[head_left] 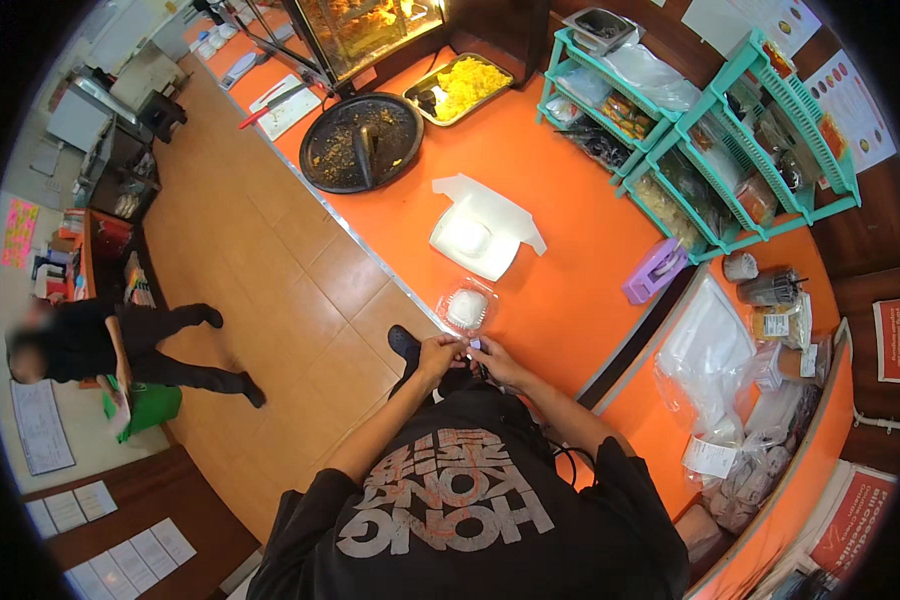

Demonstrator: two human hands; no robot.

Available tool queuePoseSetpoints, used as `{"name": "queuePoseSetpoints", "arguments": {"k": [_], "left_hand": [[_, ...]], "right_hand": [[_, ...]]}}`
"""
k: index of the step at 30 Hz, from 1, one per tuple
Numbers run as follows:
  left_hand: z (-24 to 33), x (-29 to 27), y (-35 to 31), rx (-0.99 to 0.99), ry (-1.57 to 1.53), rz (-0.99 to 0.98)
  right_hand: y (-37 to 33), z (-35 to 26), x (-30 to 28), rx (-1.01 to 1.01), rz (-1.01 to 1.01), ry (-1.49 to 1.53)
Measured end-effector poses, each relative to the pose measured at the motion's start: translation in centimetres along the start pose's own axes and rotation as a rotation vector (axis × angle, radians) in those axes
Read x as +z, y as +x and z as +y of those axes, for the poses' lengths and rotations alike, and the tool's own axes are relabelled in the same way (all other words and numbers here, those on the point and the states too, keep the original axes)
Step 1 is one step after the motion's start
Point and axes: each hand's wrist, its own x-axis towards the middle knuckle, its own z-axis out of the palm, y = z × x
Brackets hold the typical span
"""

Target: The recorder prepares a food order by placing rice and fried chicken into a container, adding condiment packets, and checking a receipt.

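My left hand (442, 354) and my right hand (499, 362) meet close to my body at the counter's edge, fingers pinched. Between the fingertips of my right hand shows a small pale lilac piece (474, 344); its kind is too small to make out. What my left fingers pinch is hidden. Just beyond my hands sits a clear plastic container (489, 318) with a white rounded mound (467, 308), which looks like rice. Farther out lies an unfolded white food box (488, 262) with a similar white mound (467, 237) in it.
On the orange counter (570, 300) stand a purple tape dispenser (656, 271), a black stone mortar (335, 150), a tray of yellow food (470, 88) and teal racks (700, 190). A lit display case (370, 30) is behind. Plastic bags (705, 345) lie right. Another person (120, 345) walks at left.
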Motion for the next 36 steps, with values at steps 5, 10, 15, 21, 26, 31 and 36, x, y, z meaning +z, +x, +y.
{"name": "queuePoseSetpoints", "arguments": {"k": [5,10,15,21,26,31,36], "left_hand": [[0.4,-0.2,0.5,-0.052,0.084,0.021],[-0.8,-0.8,0.7,-0.101,0.035,0.014],[-2.1,-0.6,1.7,-0.134,0.063,-0.032],[-4.4,-2.1,3.9,-0.047,0.106,0.017],[-2.0,-1.5,3.2,-0.010,0.168,-0.048],[-1.6,-1.0,3.1,0.086,0.184,-0.112],[-2.4,-0.7,3.4,0.041,-0.101,-0.253]], "right_hand": [[0.9,0.2,-0.7,0.036,0.035,0.060],[0.0,-1.8,0.0,0.102,0.079,0.088],[0.4,0.8,-1.7,0.231,0.133,0.223],[1.3,0.5,-1.8,0.224,0.010,0.176],[2.4,0.5,-2.6,0.179,0.019,0.177],[2.6,0.8,-3.4,0.212,0.050,0.205],[6.3,1.0,-4.6,0.200,-0.021,0.341]]}}
